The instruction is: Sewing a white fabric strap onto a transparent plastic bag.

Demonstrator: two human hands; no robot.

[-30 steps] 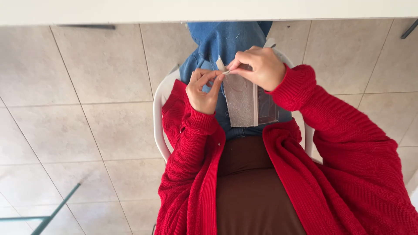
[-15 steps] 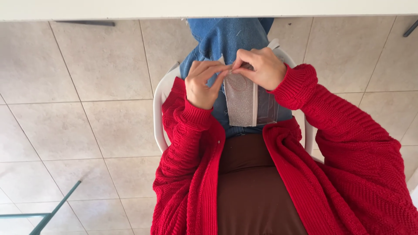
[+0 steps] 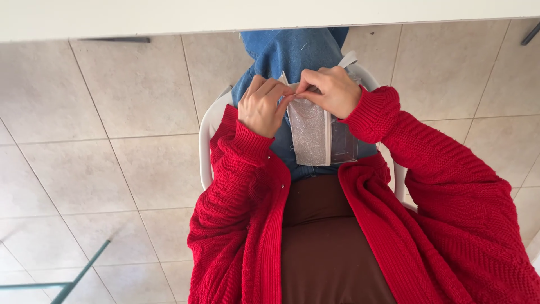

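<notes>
I sit on a white plastic chair [image 3: 206, 135], wearing a red knitted cardigan and blue jeans. My left hand [image 3: 261, 106] and my right hand [image 3: 332, 90] meet over my lap and pinch the top edge of a small grey-and-white fabric piece [image 3: 315, 135]. The piece hangs down flat from my fingers over my jeans. A thin white strip [image 3: 349, 58] sticks up behind my right hand. Whether a needle or thread sits between my fingertips is too small to tell.
A white table edge [image 3: 169, 19] runs across the top of the view, just beyond my knees. Beige floor tiles [image 3: 112, 157] lie to both sides of the chair. A thin dark metal bar [image 3: 79, 276] crosses the lower left corner.
My left hand has closed in from a looser pose to pinch the fabric's top edge beside my right hand. The fabric stays in place on my lap.
</notes>
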